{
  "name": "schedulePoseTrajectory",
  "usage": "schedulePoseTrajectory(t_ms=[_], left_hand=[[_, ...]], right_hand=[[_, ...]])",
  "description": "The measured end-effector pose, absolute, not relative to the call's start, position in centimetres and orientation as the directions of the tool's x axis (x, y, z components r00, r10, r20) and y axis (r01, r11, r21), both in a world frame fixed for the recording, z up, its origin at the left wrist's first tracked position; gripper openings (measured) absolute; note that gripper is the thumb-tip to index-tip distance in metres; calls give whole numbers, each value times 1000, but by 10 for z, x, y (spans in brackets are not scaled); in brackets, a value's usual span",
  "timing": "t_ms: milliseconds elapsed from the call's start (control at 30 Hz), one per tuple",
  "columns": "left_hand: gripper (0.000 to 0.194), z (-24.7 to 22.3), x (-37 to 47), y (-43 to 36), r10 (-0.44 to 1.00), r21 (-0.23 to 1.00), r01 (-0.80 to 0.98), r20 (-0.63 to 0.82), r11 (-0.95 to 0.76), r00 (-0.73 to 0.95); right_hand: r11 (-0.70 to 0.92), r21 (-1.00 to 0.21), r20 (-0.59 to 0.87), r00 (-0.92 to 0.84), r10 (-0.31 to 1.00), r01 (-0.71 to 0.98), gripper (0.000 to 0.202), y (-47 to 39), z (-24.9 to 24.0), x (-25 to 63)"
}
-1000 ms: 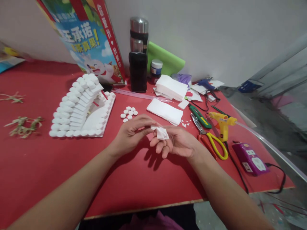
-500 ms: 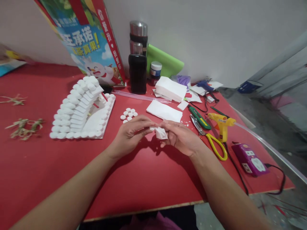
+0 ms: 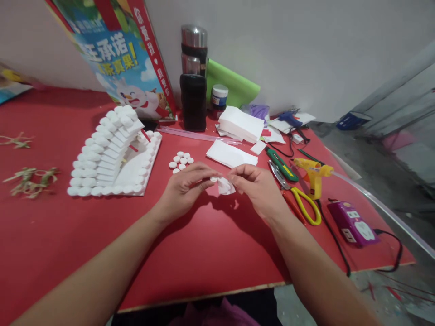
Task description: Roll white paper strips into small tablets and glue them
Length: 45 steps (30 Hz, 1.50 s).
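Note:
My left hand (image 3: 185, 188) pinches a small white disc (image 3: 214, 179) between thumb and fingertips, above the red table. My right hand (image 3: 256, 188) is closed on a crumpled piece of thin white tissue (image 3: 225, 186), which touches or sits right beside the disc. Just beyond my left hand lie several loose white discs (image 3: 181, 160). To the left stands a white stair-like model (image 3: 112, 156), its steps and base edged with rows of similar discs. A folded white tissue (image 3: 231, 154) lies beyond my hands.
Right of my right hand lie yellow-handled scissors (image 3: 307, 206), a green utility knife (image 3: 281, 165), a yellow glue gun (image 3: 314, 174) and a purple power box (image 3: 353, 224) with cables. Behind stand a black case (image 3: 193, 102), a jar (image 3: 219, 97) and a printed bag (image 3: 118, 59). Straw figures (image 3: 32, 181) lie far left.
My right hand has shifted its hold, its fingers now pinching the tissue's right side with the wrist raised. My left hand still holds the disc. The view has shifted slightly.

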<state>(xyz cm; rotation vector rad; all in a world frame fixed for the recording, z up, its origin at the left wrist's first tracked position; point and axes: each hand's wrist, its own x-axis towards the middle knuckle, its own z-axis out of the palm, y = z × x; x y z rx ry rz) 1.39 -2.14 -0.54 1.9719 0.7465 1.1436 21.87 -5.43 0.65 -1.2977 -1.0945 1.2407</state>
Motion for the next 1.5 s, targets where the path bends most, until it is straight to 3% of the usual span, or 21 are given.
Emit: schedulePoseTrajectory(t_ms=[67,167,267,500,767,900,1200,1367,1500], left_hand=[[20,-5,14,-22,768,810,125,478,-573,428],[20,-6,13,-21,763,804,119,489,-582,423],[23,-9,13,-21,750,798,101,504,-594,428],[23,-14,15,-21,734,761,152,524,-631,432],[17,-14,17,-23,805,828,161,446,-537,392],[14,-14,19,-25,846,865,147,412,-480,338],[14,-11,21,-27,888,907,180,305,-381,343],[13,-13,25,-31,941,959,146,196,-243,277],[12,-12,26,-32,955,977,106,151,-183,255]], right_hand=[[-166,-977,-172,34,985,-131,23,-53,7,220],[-362,-885,-322,-178,930,-291,35,-53,8,218],[-445,-833,-340,-330,880,-328,35,-55,9,213],[-377,-891,-330,-210,920,-254,30,-58,9,210],[-233,-960,-219,-103,970,-153,27,-58,3,209],[-156,-985,-151,-81,985,-70,29,-60,1,206],[42,-947,24,-62,998,318,23,-65,-4,203],[253,-743,246,-100,964,620,23,-66,-6,204],[343,-660,329,-153,932,668,22,-68,-6,205]])
